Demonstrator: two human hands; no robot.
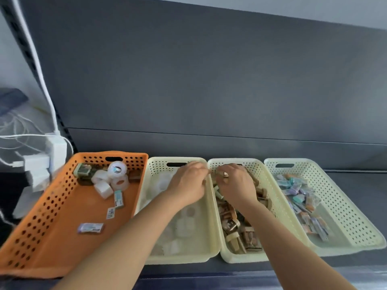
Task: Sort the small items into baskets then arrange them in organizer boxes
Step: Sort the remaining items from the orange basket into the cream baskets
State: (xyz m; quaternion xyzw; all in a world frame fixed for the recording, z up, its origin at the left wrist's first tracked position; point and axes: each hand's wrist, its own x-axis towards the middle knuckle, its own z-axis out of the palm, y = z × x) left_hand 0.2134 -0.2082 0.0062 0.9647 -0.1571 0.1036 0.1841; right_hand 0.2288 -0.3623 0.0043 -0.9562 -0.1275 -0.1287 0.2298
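An orange basket (52, 237) on the left holds white tape rolls (117, 170), brown packs and a few small packets (90, 228). Three cream baskets stand to its right. The first cream basket (211, 237) holds white tape rolls (184, 225). The second cream basket (270, 193) holds brown packs (249, 239). The third cream basket (345, 210) holds colourful small packets (301, 195). My left hand (188, 183) hovers over the far end of the first cream basket, fingers curled; what it holds is hidden. My right hand (234, 183) reaches into the far end of the second, fingers curled on a small brown pack.
White chargers and cables (41, 162) sit at the far left beside the orange basket. A dark panel (209, 91) rises right behind the baskets. Dark shelf surface (356, 185) shows to the right of the third cream basket.
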